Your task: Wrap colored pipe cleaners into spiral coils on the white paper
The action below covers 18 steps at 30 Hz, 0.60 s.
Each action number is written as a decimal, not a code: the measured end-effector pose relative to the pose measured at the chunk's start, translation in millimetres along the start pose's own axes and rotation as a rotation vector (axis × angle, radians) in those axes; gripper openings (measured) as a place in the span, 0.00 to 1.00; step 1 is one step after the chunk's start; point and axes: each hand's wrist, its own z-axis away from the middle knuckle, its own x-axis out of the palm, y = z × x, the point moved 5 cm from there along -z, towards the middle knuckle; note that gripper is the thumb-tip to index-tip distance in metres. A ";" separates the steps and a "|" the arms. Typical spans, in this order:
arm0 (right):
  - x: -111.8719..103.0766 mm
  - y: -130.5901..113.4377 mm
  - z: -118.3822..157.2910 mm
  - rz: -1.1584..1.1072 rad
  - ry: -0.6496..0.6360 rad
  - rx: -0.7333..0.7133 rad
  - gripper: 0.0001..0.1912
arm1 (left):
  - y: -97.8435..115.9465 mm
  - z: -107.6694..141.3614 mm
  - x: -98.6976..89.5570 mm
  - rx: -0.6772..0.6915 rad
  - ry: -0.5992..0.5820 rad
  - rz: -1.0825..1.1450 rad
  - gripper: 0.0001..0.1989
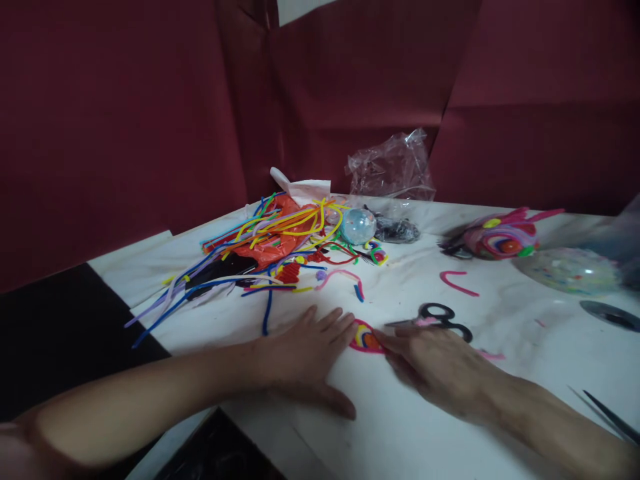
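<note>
A flat, eye-shaped pipe-cleaner coil (367, 339) in pink, yellow, blue and orange lies on the white table between my hands. My left hand (313, 357) rests palm down with its fingers spread, the fingertips touching the coil's left edge. At the opposite end, my right hand (433, 360) has its fingers closed on the coil's pointed tip; the curled fingers are partly hidden. Black-handled scissors (443, 319) lie just behind my right hand, with a pink scrap on them. A bent pink pipe cleaner (457, 283) is farther back.
Loose pipe cleaners (280, 230) pile at the back left, beside a clear bead-filled ball (359, 227) and a clear plastic bag (393, 167). A pink pipe-cleaner fish (505, 237), a speckled balloon (570, 272), a dark tape roll (610, 315) and a dark pointed tool (610, 413) are on the right.
</note>
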 end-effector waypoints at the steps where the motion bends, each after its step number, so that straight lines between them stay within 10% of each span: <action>1: 1.4 4.3 2.3 -0.032 0.032 -0.011 0.12 | 0.2 0.3 -0.4 -0.001 0.001 0.007 0.51; 18: 11.2 -10.2 12.1 -0.112 0.178 -0.114 0.14 | 5.2 14.4 2.8 0.036 0.095 0.061 0.51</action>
